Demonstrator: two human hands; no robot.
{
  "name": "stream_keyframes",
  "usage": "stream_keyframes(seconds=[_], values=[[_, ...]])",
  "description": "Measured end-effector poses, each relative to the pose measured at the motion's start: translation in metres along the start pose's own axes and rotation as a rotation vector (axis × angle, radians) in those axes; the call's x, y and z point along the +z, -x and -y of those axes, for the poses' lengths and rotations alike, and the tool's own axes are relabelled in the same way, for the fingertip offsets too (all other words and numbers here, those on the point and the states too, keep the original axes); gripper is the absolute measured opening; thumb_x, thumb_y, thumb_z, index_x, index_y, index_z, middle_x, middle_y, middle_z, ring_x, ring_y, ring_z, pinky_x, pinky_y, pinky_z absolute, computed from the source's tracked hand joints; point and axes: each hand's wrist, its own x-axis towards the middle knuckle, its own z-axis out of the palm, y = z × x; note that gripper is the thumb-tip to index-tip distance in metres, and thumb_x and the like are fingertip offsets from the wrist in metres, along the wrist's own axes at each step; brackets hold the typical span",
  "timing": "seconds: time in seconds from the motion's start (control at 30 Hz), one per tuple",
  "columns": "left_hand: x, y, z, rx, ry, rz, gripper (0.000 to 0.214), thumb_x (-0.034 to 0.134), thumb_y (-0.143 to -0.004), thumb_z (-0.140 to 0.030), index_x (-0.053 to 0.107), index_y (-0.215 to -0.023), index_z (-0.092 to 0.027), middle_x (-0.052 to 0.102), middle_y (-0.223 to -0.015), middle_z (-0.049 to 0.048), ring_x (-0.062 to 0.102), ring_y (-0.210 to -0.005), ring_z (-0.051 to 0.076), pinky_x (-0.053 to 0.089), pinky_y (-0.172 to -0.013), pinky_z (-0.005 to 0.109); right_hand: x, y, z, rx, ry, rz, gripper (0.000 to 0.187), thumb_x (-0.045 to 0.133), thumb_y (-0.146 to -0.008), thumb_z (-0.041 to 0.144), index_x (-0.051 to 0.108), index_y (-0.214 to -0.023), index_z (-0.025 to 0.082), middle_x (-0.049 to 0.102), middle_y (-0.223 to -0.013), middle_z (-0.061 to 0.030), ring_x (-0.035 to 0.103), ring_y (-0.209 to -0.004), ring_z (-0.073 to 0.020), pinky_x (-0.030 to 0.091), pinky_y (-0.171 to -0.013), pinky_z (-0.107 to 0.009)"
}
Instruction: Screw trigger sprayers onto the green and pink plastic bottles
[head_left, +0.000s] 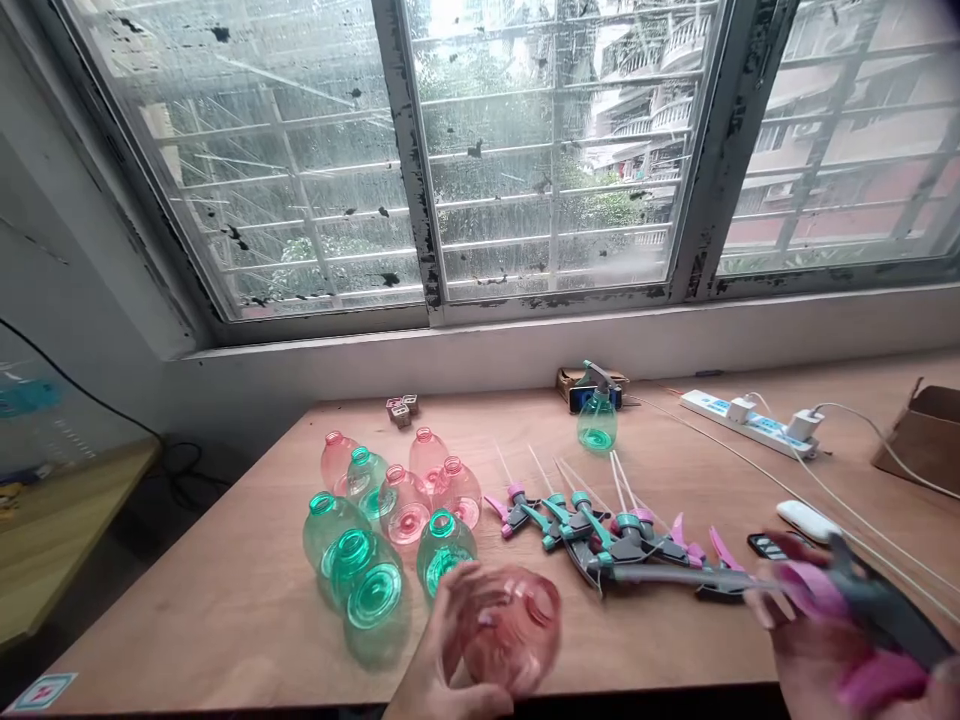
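Low at the front edge of the table, my left hand is wrapped round a clear pink spray bottle, tilted with its open neck toward the right. My right hand, smeared by motion, grips a grey and pink trigger spray head. Its tube points left, apart from the bottle. Between my hands lies a pile of trigger spray heads in grey, pink and green, with white tubes. Left of the pile are several open bottles, green ones and pink ones; one green bottle lies tipped.
A green bottle with its sprayer fitted stands at the back by a small cardboard box. Small printed cubes sit at the back left. A power strip with cables, a white mouse-like object and a brown box occupy the right.
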Motion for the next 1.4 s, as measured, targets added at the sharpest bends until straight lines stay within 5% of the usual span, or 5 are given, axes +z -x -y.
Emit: stream_keyframes(seconds=[0.2,0.5,0.8,1.1,1.4], values=[[-0.006,-0.022,0.019,0.105,-0.240,-0.389,0.080,0.089,-0.068,-0.047,0.057,-0.140,-0.036,0.063,-0.150,0.0053,0.054,-0.146,0.033,0.036,-0.127,0.047,0.016,-0.002,-0.008,0.099,-0.147,-0.189,0.044,0.066,-0.092,0.062,0.072,-0.088,0.019,0.073,-0.069,-0.0029,0.066,-0.056,-0.0196,0.054,-0.051,-0.029],[-0.027,-0.048,0.040,0.268,-0.549,-0.746,0.080,0.068,-0.083,-0.066,0.047,-0.147,-0.023,0.052,-0.156,0.0143,0.047,-0.149,0.037,0.037,-0.126,0.053,0.090,0.044,-0.032,-0.531,0.409,0.583,0.034,0.063,-0.103,0.032,0.073,-0.135,0.026,0.079,-0.127,-0.0078,0.074,-0.119,-0.0283,0.063,-0.095,-0.032],[-0.033,-0.050,0.039,0.378,-0.481,-0.802,0.090,0.078,-0.082,-0.059,0.037,-0.155,-0.026,0.041,-0.165,0.0153,0.042,-0.154,0.037,0.035,-0.127,0.053,0.167,0.068,-0.052,-0.800,0.997,0.884,0.044,0.059,-0.096,0.010,0.071,-0.138,0.019,0.057,-0.157,-0.0186,0.053,-0.144,-0.0419,0.047,-0.117,-0.063],[0.016,-0.039,0.005,0.975,-0.267,-0.822,0.045,0.062,-0.099,-0.032,0.055,-0.144,-0.037,0.058,-0.156,-0.0028,0.044,-0.153,0.028,0.031,-0.130,0.051,0.197,0.037,-0.074,-0.868,1.154,0.945,0.060,0.074,-0.098,0.038,0.057,-0.152,0.020,0.054,-0.159,-0.0181,0.053,-0.144,-0.0423,0.047,-0.115,-0.062],[0.041,-0.040,0.030,0.379,-0.321,-0.481,0.041,0.061,-0.097,-0.054,0.073,-0.121,-0.024,0.076,-0.129,0.0108,0.066,-0.129,0.032,0.047,-0.117,0.048,0.173,-0.040,-0.083,-0.897,1.211,0.918,0.042,0.064,-0.102,0.021,0.062,-0.144,0.016,0.059,-0.155,-0.0176,0.053,-0.143,-0.0383,0.046,-0.115,-0.058]])
